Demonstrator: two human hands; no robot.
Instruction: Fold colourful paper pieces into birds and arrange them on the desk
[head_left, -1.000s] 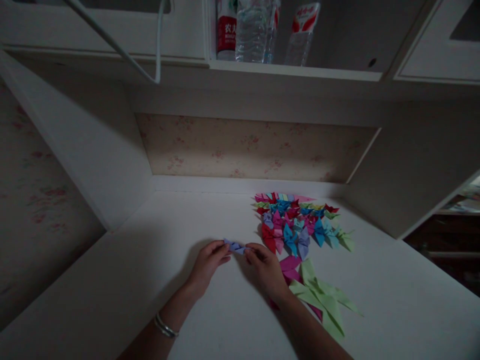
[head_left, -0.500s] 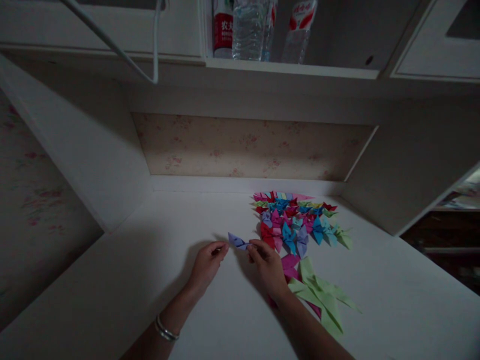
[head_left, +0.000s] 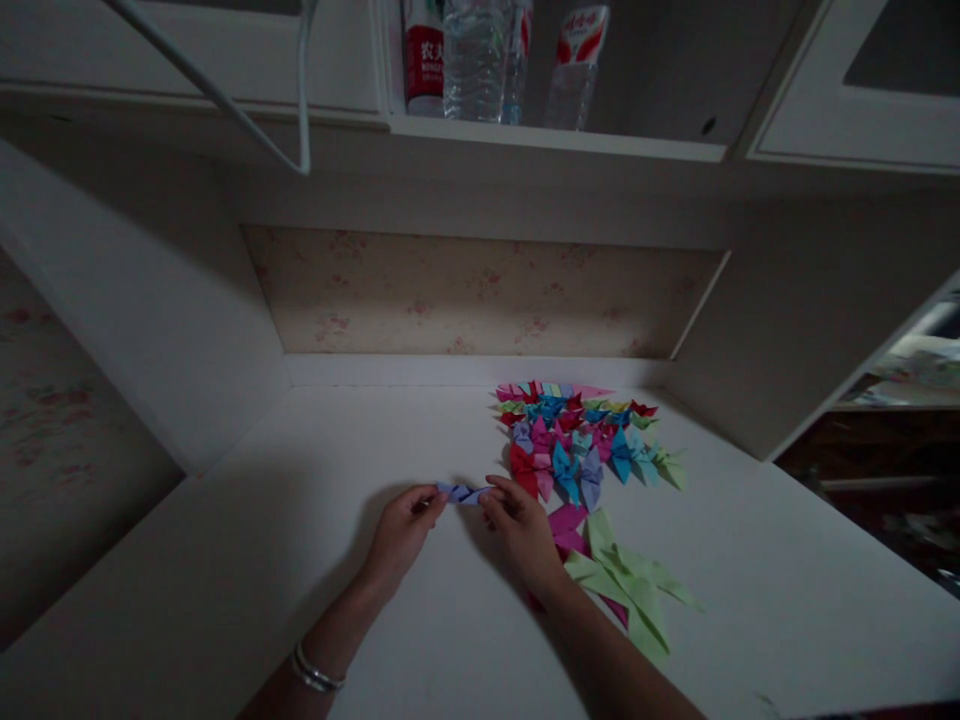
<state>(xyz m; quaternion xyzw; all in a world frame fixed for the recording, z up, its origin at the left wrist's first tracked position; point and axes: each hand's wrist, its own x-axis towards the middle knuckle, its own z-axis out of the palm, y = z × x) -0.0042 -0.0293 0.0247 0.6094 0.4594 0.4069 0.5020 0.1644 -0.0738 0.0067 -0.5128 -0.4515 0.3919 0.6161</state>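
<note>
A small folded purple paper piece (head_left: pixel 463 494) is stretched between my two hands, just above the white desk (head_left: pixel 300 440). My left hand (head_left: pixel 405 522) pinches its left end between thumb and fingertips. At the other end, my right hand (head_left: pixel 517 520) grips it with thumb and fingers, partly covering it. Many colourful origami pieces (head_left: pixel 566 465) lie in rows beyond my right hand. Beside my right wrist rests a larger light green folded paper (head_left: pixel 626 575), overlapping a magenta folded paper (head_left: pixel 568 528).
Overhead is a shelf (head_left: pixel 555 140) holding several plastic bottles (head_left: pixel 474 60). A white cable or rod (head_left: pixel 225 105) hangs at the upper left. Side panels (head_left: pixel 817 300) bound the desk, and a floral back wall (head_left: pixel 480 290) stands behind it.
My left fingers have closed on the left end of the purple paper, which was free before. The camera view has shifted slightly to the right.
</note>
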